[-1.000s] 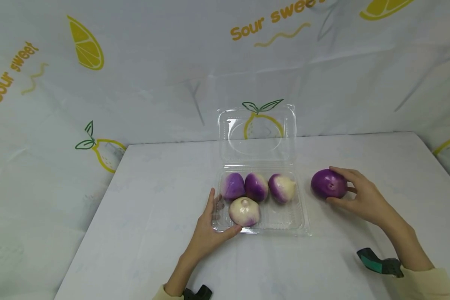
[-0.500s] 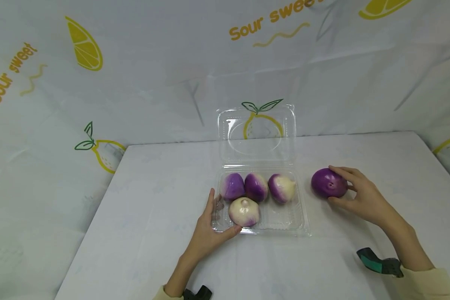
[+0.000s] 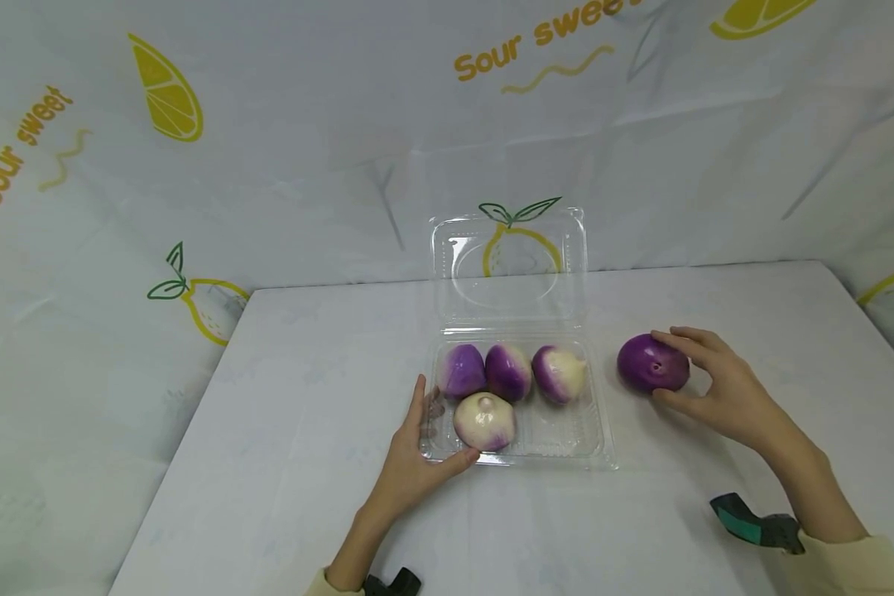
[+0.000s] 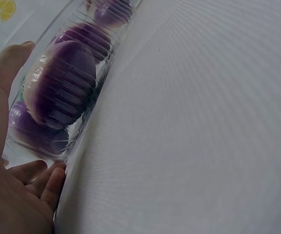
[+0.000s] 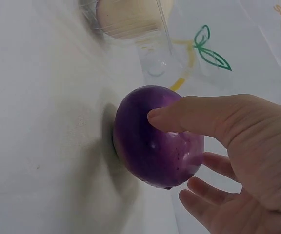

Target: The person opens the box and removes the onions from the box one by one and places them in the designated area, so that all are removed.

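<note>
A clear plastic clamshell box (image 3: 566,430) stands with its lid raised on the white table, holding several glossy purple-and-white turnips (image 3: 485,422). Around its near left corner lies my left hand (image 3: 410,463), thumb along the front rim and fingers straight against the left side. In the left wrist view the box wall (image 4: 35,146) is between that thumb and the fingers. To the right of the box, a mostly purple turnip (image 3: 651,364) sits on the table. My right hand (image 3: 718,389) holds it with thumb and index finger. The right wrist view shows the thumb on its purple skin (image 5: 145,141).
The box's raised lid (image 3: 510,265) leans back by the table's far edge. Behind the table hangs a white cloth (image 3: 305,165) printed with lemons and words. Dark straps (image 3: 756,521) are at both wrists, below cream sleeves.
A finger of my right hand has lifted slightly off the turnip while thumb and index finger stay on it. The turnip, box and left hand look almost unchanged.
</note>
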### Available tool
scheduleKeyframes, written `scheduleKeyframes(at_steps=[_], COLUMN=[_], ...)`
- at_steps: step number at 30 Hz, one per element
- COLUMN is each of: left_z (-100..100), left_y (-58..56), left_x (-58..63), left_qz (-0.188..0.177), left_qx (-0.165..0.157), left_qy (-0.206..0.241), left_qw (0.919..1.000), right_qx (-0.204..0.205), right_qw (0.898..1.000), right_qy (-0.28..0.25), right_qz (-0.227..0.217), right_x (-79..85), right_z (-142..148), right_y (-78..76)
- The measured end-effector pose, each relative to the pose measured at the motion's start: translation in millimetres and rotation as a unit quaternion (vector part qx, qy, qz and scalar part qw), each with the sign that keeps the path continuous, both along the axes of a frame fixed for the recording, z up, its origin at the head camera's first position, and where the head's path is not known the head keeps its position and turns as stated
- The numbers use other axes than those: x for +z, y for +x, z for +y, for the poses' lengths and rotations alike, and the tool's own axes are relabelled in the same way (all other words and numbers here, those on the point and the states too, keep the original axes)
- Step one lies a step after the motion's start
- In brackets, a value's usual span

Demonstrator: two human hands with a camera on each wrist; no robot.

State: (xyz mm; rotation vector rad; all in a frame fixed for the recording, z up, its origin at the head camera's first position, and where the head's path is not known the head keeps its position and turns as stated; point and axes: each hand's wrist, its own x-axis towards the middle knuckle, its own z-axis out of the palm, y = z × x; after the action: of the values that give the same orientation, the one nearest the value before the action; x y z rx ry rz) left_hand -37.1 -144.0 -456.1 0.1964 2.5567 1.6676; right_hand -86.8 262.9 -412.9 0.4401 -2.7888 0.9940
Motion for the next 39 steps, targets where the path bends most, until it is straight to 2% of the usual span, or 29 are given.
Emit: scheduleKeyframes(at_steps=[8, 20, 39], left_z=[-1, 0, 0], left_y=[0.0, -0.5, -0.9], left_x=[-0.1, 1.2, -2.0], left_qz=[0.001, -0.003, 0.001], left_qx=[-0.001, -0.004, -0.001], left_qy=[-0.001, 0.002, 0.001], left_qw=[1.0000, 1.0000, 1.0000], right_qx=[-0.010, 0.009, 0.072], right_qw=[0.999, 0.999, 0.993], right_qy=[0.007, -0.024, -0.057], right_qz=[0.035, 0.042, 0.068], right_x=[10.1, 26.1, 26.9], right_z=[-6, -30, -59], right_y=[1.7, 8.3, 6.2])
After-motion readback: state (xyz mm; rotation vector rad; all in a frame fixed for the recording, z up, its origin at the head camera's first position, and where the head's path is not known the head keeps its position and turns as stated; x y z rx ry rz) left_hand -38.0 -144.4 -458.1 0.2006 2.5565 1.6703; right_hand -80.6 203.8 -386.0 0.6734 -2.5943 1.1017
